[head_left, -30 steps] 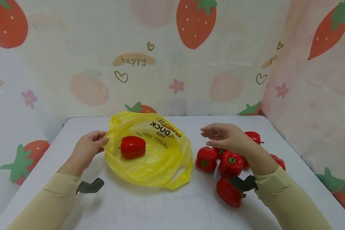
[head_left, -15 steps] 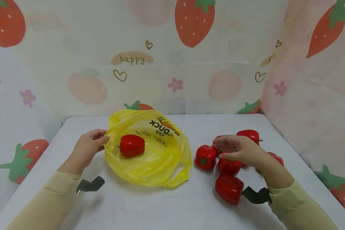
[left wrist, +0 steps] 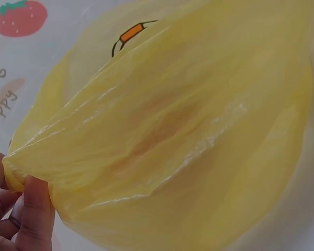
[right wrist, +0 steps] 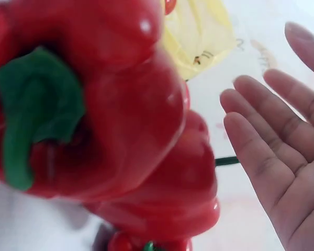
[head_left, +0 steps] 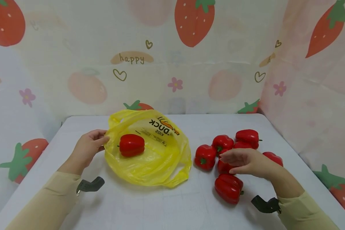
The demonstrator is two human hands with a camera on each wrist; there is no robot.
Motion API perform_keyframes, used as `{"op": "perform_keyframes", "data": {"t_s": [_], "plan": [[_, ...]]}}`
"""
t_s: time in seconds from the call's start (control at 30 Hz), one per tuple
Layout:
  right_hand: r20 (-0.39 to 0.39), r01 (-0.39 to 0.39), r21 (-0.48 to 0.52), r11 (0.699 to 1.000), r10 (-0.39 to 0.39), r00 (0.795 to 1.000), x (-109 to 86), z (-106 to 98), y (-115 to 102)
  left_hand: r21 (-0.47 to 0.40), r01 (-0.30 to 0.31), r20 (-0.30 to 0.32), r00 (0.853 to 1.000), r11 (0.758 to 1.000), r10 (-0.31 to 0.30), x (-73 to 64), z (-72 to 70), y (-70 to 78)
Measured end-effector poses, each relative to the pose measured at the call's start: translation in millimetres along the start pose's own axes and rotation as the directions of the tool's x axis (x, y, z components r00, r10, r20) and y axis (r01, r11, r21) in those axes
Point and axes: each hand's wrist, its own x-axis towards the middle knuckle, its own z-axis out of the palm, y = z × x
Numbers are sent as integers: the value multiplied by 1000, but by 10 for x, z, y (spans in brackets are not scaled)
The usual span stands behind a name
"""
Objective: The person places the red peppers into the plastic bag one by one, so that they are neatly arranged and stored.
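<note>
On the table's left half, a yellow plastic bag (head_left: 158, 166) lies with its mouth spread, and one red bell pepper (head_left: 132, 145) rests inside it. My left hand (head_left: 89, 145) pinches the bag's left edge; the left wrist view shows the gathered plastic (left wrist: 120, 172) between thumb and fingers. Above the group of red bell peppers (head_left: 205, 157) on the right hovers my right hand (head_left: 250, 162), fingers extended and holding nothing. It partly hides a pepper (head_left: 225, 166) beneath it. The right wrist view has a large pepper (right wrist: 131, 104) beside the spread fingers.
Nearest the front lies a separate bell pepper (head_left: 228, 188). Others sit at the back right (head_left: 247, 138) and by the right edge, where one bell pepper (head_left: 273, 158) is partly covered by the arm. A strawberry-print cloth (head_left: 172, 64) walls the white table (head_left: 149, 207).
My right hand has moved right and toward the front, over the peppers, uncovering those at the back. The left hand keeps its hold on the bag.
</note>
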Motion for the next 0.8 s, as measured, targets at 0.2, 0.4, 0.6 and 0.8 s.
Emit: {"op": "perform_keyframes", "data": {"t_s": [0.2, 0.4, 0.6, 0.8], "plan": [[89, -28, 41, 999, 24, 996, -102, 14, 110, 15, 6, -6, 1000, 1000, -6, 1, -2, 1], [133, -19, 28, 999, 15, 991, -146, 20, 161, 18, 6, -3, 1000, 1000, -6, -3, -2, 4], [188, -3, -9, 1000, 5, 982, -178, 22, 180, 18, 5, -1, 1000, 1000, -5, -5, 13, 12], [176, -56, -98, 994, 73, 982, -173, 72, 226, 17, 13, -6, 1000, 1000, -13, -12, 19, 0]]}}
